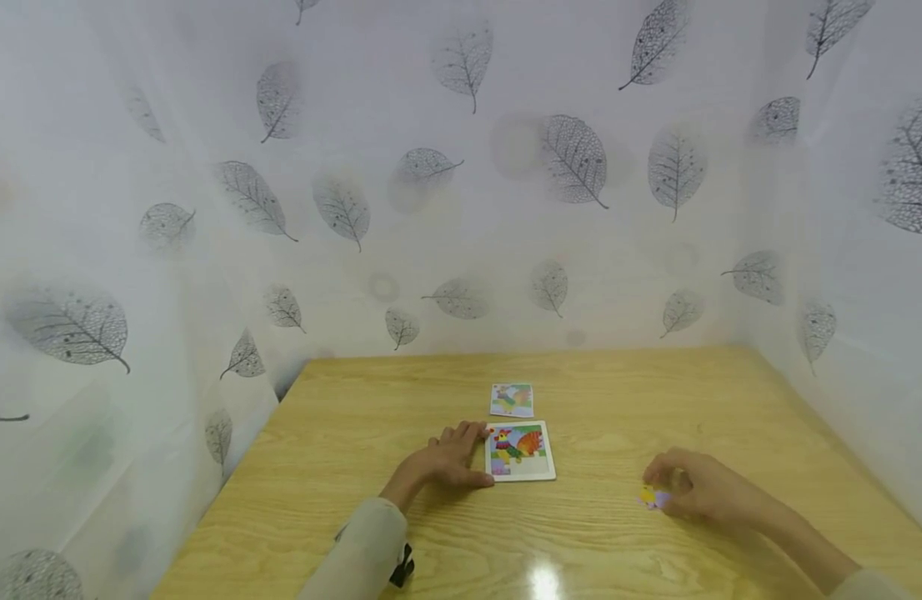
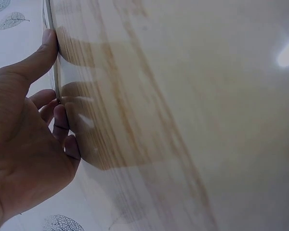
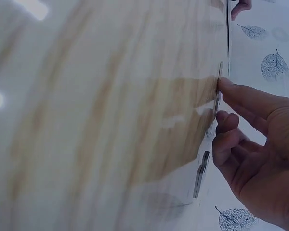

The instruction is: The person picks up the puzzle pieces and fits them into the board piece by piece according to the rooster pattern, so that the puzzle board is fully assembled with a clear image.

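Note:
A white-framed jigsaw puzzle board (image 1: pixel 551 454) with a colourful hen picture lies flat on the table. A pale patch shows at its lower right. My left hand (image 1: pixel 449 460) rests at the board's left edge, thumb by the near corner and fingers by the far one; the left wrist view shows the thumb (image 2: pixel 49 41) touching the thin edge. To the right, my right hand (image 1: pixel 697 487) bends its fingers and thumb over a yellow and lilac puzzle piece (image 1: pixel 648 497) and seems to pinch it. Another thin piece (image 3: pixel 201 175) lies near those fingers in the right wrist view.
Behind the board lies a small printed card (image 1: pixel 511 400) with a matching hen picture. The wooden table (image 1: pixel 341 417) meets white leaf-patterned sheeting (image 1: pixel 476 208) at the back and sides. A black object (image 1: pixel 403 567) sits beside the left sleeve.

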Tool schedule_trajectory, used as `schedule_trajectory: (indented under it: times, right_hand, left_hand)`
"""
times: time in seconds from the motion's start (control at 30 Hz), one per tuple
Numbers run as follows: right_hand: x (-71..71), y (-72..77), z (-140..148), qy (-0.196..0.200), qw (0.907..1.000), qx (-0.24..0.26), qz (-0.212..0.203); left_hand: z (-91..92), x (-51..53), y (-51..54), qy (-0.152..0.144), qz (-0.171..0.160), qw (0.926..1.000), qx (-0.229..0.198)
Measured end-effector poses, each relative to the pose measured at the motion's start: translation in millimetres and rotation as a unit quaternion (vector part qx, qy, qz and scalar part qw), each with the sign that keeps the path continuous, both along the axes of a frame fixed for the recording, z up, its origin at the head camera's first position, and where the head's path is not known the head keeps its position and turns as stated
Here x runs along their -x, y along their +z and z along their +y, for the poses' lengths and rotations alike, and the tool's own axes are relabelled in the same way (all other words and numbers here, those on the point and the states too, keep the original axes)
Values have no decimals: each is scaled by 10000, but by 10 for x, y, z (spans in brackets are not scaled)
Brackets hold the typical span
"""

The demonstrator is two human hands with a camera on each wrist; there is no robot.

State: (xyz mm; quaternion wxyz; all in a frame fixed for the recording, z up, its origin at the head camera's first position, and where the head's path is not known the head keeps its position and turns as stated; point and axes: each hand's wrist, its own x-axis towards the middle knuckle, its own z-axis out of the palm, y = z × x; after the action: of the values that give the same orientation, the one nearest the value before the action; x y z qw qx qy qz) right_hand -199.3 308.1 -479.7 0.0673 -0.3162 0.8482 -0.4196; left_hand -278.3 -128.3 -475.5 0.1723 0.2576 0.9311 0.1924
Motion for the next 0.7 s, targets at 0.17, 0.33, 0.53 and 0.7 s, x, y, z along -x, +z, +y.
schedule_trajectory:
  times: [0.17,0.33,0.53,0.7]
  right_hand:
    - [-4,-13,13,33,9995,-49,318]
    - [21,-10,0,192,9988,-61,439]
    - [20,23,-55,387,9987,95,314]
    - [53,76,-185,355,9993,57,141]
  left_hand:
    - [9,-2,24,-25,-48,10000,35]
    - [12,-16,67,-6,27,10000,21]
    - [8,-16,73,-21,47,10000,30]
    - [-1,-24,64,-62,-22,10000,25]
